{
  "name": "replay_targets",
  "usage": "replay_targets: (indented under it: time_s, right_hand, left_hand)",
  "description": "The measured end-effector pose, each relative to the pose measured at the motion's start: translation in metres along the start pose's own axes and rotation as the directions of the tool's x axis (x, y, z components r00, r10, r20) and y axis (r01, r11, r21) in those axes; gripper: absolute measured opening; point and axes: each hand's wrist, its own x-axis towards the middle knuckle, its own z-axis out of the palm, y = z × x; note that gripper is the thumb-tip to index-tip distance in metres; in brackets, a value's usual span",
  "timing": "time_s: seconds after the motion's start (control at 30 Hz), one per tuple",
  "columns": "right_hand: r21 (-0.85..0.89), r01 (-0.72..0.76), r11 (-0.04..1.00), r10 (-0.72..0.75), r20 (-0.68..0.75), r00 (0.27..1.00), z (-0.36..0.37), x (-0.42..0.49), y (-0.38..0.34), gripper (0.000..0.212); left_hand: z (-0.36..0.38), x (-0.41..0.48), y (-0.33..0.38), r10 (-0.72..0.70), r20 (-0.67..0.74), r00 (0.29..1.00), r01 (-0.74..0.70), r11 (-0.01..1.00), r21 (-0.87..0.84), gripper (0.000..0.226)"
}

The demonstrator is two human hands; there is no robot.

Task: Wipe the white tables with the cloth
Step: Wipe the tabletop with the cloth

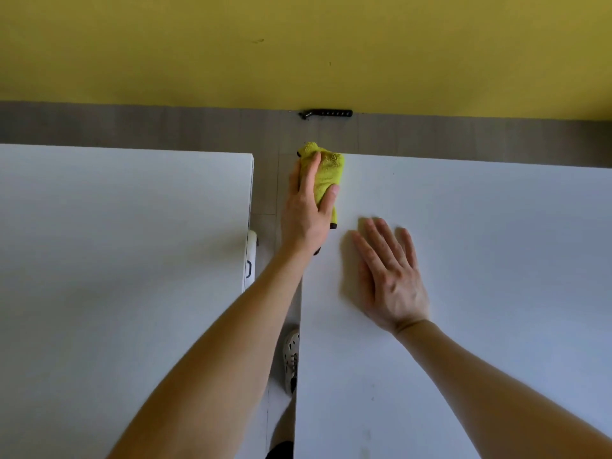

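At far left corner of right worktop (480,260): left hand (306,210) grips cloth (331,170), thumb and fingers clamped round the bunched wad, pressing it onto the edge, likely to work the corner and rim that a flat pass would miss. Right hand (390,279) lies palm down just beside, fingers (381,240) straight and spread, holding nothing; probably bracing the forward lean. Cloth: yellow-green, nubbly pile, crumpled not folded, dark trim showing below the palm; a tuft overhangs the corner above the floor (265,183). Left worktop (116,260) stands apart across a narrow gap. Faint smudges on near part of right worktop, so wiping looks unfinished
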Motion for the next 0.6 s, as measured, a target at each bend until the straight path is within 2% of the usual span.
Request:
replay_targets:
  time_s: [0.1, 0.27, 0.33, 0.5, 0.6]
  right_hand:
    - [0.004, -0.002, 1.0, 0.002, 0.01, 1.0, 0.001, 0.0, 0.001, 0.056]
    - [0.007, 0.006, 1.0, -0.006, 0.027, 1.0, -0.001, -0.001, 0.001, 0.058]
    - [0.008, 0.004, 1.0, -0.005, 0.043, 0.999, 0.0, 0.0, 0.002, 0.059]
    - [-0.003, 0.003, 1.0, -0.003, 0.054, 0.999, 0.002, 0.002, 0.006, 0.059]
    - [-0.009, 0.005, 1.0, -0.004, 0.061, 0.998, 0.001, 0.003, 0.004, 0.058]
  left_hand:
    - [-0.011, -0.075, -0.01, 0.042, -0.002, 0.999, -0.042, 0.999, 0.033, 0.062]
    - [-0.039, -0.228, -0.022, -0.067, 0.135, 0.989, 0.065, 0.998, 0.025, 0.063]
    - [-0.042, -0.224, -0.021, -0.066, 0.145, 0.987, 0.06, 0.997, 0.048, 0.062]
    - [-0.021, -0.103, -0.004, -0.053, 0.056, 0.997, 0.049, 0.996, 0.076, 0.061]
    - [-0.014, -0.106, -0.007, -0.006, 0.041, 0.999, 0.001, 0.992, 0.124, 0.063]
